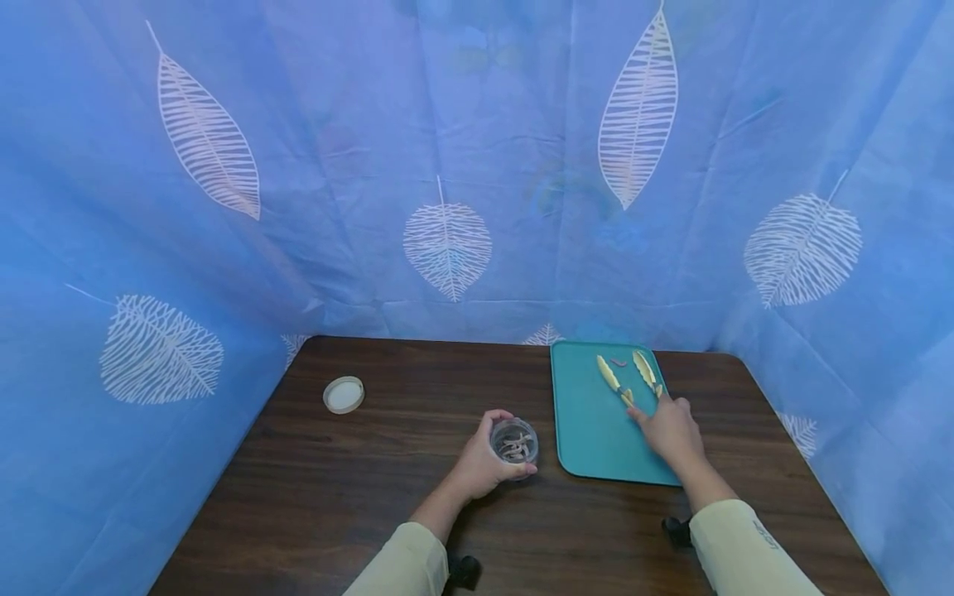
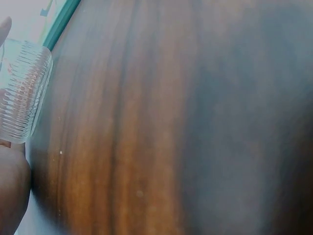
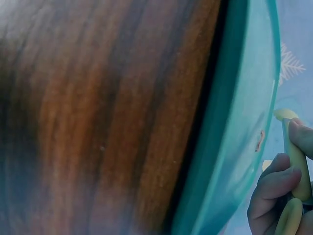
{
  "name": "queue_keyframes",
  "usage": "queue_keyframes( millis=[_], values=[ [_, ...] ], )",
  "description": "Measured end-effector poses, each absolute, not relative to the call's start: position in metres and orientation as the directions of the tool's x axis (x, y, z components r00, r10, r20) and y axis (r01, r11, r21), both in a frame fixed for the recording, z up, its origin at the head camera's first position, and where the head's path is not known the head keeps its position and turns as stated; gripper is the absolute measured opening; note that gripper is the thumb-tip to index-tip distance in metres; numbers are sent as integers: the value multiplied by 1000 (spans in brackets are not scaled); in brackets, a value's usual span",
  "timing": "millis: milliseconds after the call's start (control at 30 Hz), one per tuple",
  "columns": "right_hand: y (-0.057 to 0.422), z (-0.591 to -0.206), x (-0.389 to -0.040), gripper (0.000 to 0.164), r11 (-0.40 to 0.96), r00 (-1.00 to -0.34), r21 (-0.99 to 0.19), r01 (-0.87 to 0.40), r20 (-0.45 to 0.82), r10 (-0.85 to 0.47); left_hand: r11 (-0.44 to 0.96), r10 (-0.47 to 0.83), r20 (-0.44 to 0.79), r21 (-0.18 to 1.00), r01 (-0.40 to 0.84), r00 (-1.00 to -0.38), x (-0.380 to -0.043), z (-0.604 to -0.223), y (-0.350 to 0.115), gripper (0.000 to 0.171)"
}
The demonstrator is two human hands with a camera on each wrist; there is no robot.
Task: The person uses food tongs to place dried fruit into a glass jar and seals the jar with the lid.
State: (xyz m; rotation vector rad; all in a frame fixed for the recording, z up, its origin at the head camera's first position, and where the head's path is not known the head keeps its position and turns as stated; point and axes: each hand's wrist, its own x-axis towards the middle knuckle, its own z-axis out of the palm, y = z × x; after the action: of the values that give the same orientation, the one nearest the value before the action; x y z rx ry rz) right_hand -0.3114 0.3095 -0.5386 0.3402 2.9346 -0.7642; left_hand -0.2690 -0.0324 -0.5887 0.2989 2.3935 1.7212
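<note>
My left hand grips a clear ribbed jar from its left side, fingers and thumb curved round it. Several small pinkish-brown pieces lie inside the jar. In the left wrist view the jar shows only at the left edge. My right hand holds a pair of yellow tongs above the teal tray, their two arms spread apart. One small pinkish piece lies on the tray between the tong tips. In the right wrist view, fingers wrap the tongs' handle.
A round whitish lid lies at the far left of the dark wooden table. The tray stands at the table's right rear. Blue cloth with white leaf prints hangs behind and along both sides.
</note>
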Motion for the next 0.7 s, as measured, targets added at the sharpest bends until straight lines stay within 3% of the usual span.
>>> queue_keyframes(
  millis=[700],
  values=[
    [320,-540,-323,73,906,-987,-397,149,-116,111,311,269,-12,948,75,-963,-269,-590,-32,87]
  ],
)
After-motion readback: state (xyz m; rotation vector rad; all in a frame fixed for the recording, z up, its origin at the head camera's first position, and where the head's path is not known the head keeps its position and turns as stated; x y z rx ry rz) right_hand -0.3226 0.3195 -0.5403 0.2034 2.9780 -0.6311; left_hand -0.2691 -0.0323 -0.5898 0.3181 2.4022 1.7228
